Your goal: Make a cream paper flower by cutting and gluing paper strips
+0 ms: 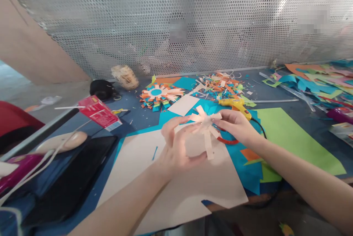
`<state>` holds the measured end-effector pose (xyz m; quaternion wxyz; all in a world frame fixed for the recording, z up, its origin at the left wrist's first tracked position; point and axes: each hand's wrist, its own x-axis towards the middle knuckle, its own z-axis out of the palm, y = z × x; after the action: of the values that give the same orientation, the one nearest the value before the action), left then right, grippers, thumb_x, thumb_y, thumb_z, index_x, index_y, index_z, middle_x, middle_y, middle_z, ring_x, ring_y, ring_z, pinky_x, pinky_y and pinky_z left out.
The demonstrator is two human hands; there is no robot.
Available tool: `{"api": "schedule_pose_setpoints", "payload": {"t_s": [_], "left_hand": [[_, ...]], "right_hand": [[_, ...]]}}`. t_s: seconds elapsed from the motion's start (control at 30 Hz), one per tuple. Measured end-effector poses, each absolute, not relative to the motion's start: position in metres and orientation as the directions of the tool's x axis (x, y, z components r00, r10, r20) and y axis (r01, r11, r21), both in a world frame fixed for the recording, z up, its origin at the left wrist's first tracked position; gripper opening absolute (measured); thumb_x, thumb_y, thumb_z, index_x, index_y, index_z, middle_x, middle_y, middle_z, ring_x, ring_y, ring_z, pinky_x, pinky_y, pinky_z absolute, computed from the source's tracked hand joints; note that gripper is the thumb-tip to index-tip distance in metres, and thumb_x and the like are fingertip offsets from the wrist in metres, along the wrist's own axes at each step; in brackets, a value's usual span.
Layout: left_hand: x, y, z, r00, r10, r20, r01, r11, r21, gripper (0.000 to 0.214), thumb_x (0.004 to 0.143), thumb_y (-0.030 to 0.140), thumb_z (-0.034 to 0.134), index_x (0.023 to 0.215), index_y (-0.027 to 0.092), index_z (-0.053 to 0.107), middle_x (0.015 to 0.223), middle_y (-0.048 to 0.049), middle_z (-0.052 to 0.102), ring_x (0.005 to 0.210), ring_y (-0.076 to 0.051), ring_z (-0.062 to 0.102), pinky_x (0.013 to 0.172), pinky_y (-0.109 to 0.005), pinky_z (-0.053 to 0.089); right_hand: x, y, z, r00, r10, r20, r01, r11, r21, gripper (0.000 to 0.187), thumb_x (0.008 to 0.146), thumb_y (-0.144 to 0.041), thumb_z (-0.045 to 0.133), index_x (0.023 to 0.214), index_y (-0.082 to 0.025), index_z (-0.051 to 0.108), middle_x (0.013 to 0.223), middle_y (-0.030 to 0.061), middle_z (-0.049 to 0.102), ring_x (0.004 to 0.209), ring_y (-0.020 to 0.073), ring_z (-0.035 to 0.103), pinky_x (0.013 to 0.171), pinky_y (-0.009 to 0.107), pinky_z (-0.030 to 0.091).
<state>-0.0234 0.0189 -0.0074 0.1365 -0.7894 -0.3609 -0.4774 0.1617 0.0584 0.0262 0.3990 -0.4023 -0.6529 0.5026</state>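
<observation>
A pale paper flower [209,138] made of strips spreading from one middle is held up between both hands. My left hand [176,147] grips it from the left, thumb below and fingers above. On its right side, my right hand [234,124] pinches a strip near the middle. Beneath the hands lies a large pale paper sheet [165,199] with a cut notch in its near edge. A red ring-shaped handle [227,141], partly hidden, shows under my right hand. Behind that hand rests a yellow glue gun [234,104].
A layered paper flower [156,93] and a heap of paper scraps [223,86] lie toward the perforated metal screen [193,52]. Green paper [292,136] is at right. A pink drink carton [97,111] and dark phone [74,177] are at left.
</observation>
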Motion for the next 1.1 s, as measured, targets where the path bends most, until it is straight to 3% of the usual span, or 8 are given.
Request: {"api": "schedule_pose_setpoints", "payload": {"t_s": [0.13,0.33,0.57,0.83,1.1], "left_hand": [[-0.026,0.02,-0.007,0.213,0.407,0.888,0.677,-0.717,0.167,0.055,0.066,0.038,0.066,0.113,0.022,0.042,0.107,-0.0096,0.041,0.101,-0.026,0.047,0.083,-0.04,0.042],[-0.025,0.017,0.003,0.131,0.347,0.929,0.736,-0.661,0.143,0.043,0.063,0.027,0.072,0.098,0.023,0.049,0.091,-0.0061,0.043,0.084,-0.02,0.05,0.069,-0.034,0.046],[-0.027,0.016,0.008,0.387,0.287,0.876,0.718,-0.69,-0.09,0.025,0.064,0.018,0.072,0.083,0.026,0.058,0.083,-0.003,0.052,0.077,-0.019,0.05,0.07,-0.036,0.038],[-0.024,0.017,0.012,0.347,0.243,0.906,0.755,-0.646,-0.116,0.021,0.066,0.016,0.071,0.078,0.031,0.065,0.088,-0.0025,0.052,0.082,-0.019,0.045,0.069,-0.035,0.035],[-0.025,0.015,0.014,0.37,0.265,0.89,0.766,-0.63,-0.131,0.013,0.073,0.02,0.065,0.075,0.032,0.068,0.088,-0.0025,0.052,0.083,-0.019,0.042,0.072,-0.035,0.034]], "right_hand": [[0.162,0.058,0.026,-0.379,0.914,0.146,0.156,0.219,-0.963,0.02,0.075,-0.034,0.052,0.068,-0.016,0.053,0.062,-0.002,0.047,0.058,0.0097,0.045,0.056,0.023,0.036],[0.164,0.057,0.023,-0.403,0.9,0.167,0.242,0.281,-0.929,0.022,0.078,-0.036,0.05,0.068,-0.016,0.053,0.066,0.0003,0.051,0.062,0.0121,0.05,0.056,0.025,0.039],[0.165,0.057,0.019,-0.417,0.9,0.124,0.23,0.237,-0.944,0.022,0.078,-0.038,0.051,0.071,-0.017,0.053,0.067,-0.0004,0.049,0.057,0.0102,0.049,0.047,0.022,0.037],[0.163,0.057,0.02,-0.426,0.901,0.083,0.145,0.158,-0.977,0.022,0.075,-0.037,0.054,0.066,-0.017,0.05,0.059,-0.0037,0.045,0.048,0.0068,0.042,0.043,0.02,0.032],[0.161,0.057,0.023,-0.412,0.91,0.052,0.094,0.099,-0.991,0.02,0.073,-0.035,0.055,0.065,-0.017,0.051,0.059,-0.0021,0.048,0.055,0.0084,0.046,0.049,0.021,0.035]]}}
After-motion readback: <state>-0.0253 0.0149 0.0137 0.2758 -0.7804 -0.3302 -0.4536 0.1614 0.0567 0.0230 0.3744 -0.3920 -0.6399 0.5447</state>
